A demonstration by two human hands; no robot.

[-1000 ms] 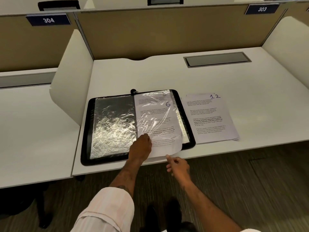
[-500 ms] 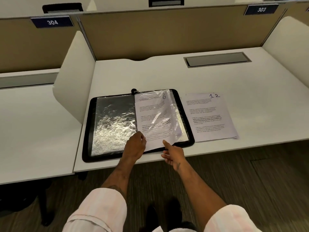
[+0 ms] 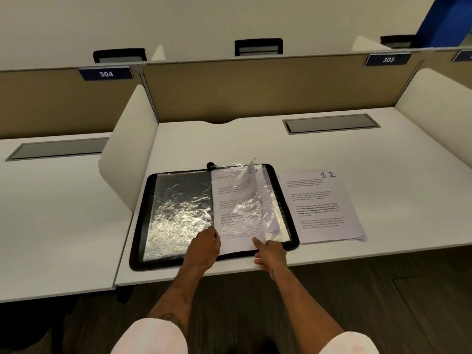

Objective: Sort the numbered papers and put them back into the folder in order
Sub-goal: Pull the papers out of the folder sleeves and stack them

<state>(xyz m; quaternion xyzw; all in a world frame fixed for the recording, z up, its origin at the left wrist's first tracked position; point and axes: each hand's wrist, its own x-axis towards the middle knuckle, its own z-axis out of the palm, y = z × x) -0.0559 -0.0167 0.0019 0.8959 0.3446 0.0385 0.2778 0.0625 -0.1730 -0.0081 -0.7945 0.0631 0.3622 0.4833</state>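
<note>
One open folder. One stack of loose papers shows two numbers, so likely at least two sheets. Two hands: left hand, right hand. Two readable number plates: plate 304, plate 303. Two grey hatches.

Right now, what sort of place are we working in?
Probably a shared study room or open office: white desks split by beige partitions, numbered plate 304 and plate 303, a cable hatch.

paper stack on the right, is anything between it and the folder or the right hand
Nothing visible. Only bare desk separates the paper stack from the folder and from the right hand, whose forefinger touches the lifted sleeve at the near edge.
</note>
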